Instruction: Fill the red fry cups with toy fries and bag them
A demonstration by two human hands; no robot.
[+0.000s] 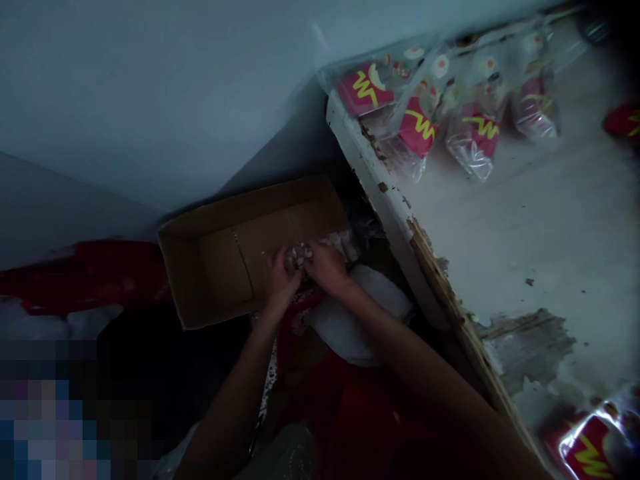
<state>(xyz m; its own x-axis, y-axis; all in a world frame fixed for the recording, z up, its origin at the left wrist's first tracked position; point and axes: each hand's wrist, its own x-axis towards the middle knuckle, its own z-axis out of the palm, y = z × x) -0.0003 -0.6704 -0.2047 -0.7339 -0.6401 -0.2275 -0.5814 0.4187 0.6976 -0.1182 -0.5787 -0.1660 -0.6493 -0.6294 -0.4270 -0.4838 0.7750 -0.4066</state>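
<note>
My left hand and my right hand are close together at the near right part of an open cardboard box. Fingers of both are curled in on a small pale crinkled bundle. Dim light and blur hide what it is made of. Beside my right hand, more pale crinkled material shows by the box's right end. Under my right forearm lies a whitish stuffed bag.
To the right stands a worn white table with a chipped wooden edge. Several clear bags with red and yellow packs lie along its back; another bagged pack is near the front. Red bags lie left of the box, against the wall.
</note>
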